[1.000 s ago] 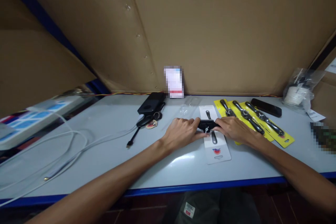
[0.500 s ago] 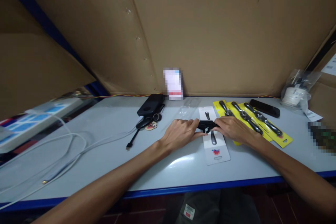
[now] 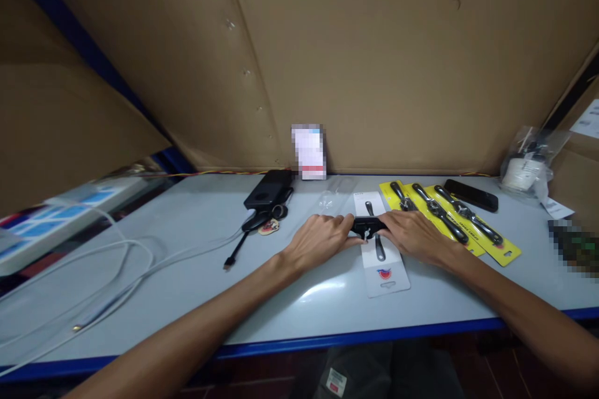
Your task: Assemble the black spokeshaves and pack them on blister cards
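Both of my hands are closed on one black spokeshave (image 3: 366,227), held level just above the work surface. My left hand (image 3: 321,238) wraps its left handle and my right hand (image 3: 410,235) its right handle, so only the middle body shows, with a small pale metal part below it. Under the tool lies a white backing card (image 3: 390,287) with a red and blue logo and a hang slot. Dark spokeshave handles appear on this card above and below the held tool; whether printed or real I cannot tell. Three yellow-carded spokeshaves (image 3: 468,215) lie beside my right hand.
A clear plastic blister (image 3: 333,196) lies behind my left hand. Left of it are a black power bank (image 3: 269,190), a short black cable and white cables (image 3: 150,265). A black phone (image 3: 472,194) and a bagged white tub (image 3: 521,174) sit at the right. Cardboard (image 3: 374,62) walls the back.
The view has shifted very slightly. My hands keep the same grip on the spokeshave, with almost no visible movement.
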Available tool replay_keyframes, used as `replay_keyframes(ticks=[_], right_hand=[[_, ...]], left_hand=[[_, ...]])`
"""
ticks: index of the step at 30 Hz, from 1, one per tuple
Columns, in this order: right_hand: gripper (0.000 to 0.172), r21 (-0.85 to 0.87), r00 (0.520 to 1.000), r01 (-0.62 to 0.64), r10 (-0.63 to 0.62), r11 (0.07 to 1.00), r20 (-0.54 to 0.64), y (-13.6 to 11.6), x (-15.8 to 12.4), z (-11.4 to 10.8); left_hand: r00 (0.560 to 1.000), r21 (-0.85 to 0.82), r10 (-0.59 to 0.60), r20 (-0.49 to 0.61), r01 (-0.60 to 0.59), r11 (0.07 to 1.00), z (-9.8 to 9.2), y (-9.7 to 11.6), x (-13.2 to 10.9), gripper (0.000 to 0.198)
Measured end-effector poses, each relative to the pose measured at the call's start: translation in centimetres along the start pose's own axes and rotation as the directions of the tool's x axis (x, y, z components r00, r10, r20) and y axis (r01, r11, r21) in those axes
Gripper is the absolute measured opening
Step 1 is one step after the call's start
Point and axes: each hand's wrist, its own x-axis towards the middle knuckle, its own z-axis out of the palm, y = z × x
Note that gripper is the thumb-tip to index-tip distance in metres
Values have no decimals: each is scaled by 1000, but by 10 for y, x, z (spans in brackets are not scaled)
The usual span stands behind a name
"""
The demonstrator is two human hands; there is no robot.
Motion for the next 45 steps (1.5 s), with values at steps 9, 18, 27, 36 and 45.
replay_keyframes(ticks=[9, 18, 27, 36, 45], right_hand=[[32, 1, 999, -7, 7, 1000, 43, -2, -2, -1], [30, -69, 998, 24, -19, 997, 64, 4, 1, 1], [32, -25, 997, 10, -8, 1000, 76, 3, 1, 1], [30, -18, 996, -3, 5, 1000, 84, 2, 1, 1], [32, 25, 996, -24, 22, 999, 83, 0, -2, 0]], left_hand=[[991, -46, 99, -95, -104, 994, 7, -10, 0, 48], [981, -14, 194, -5, -194, 981, 0, -14, 1, 27], [983, -114, 181, 19, -178, 977, -1, -16, 0, 26], [983, -182, 185, 2, -182, 966, -1, -17, -1, 31], [979, -308, 198, -44, -202, 930, 6, -17, -2, 35]])
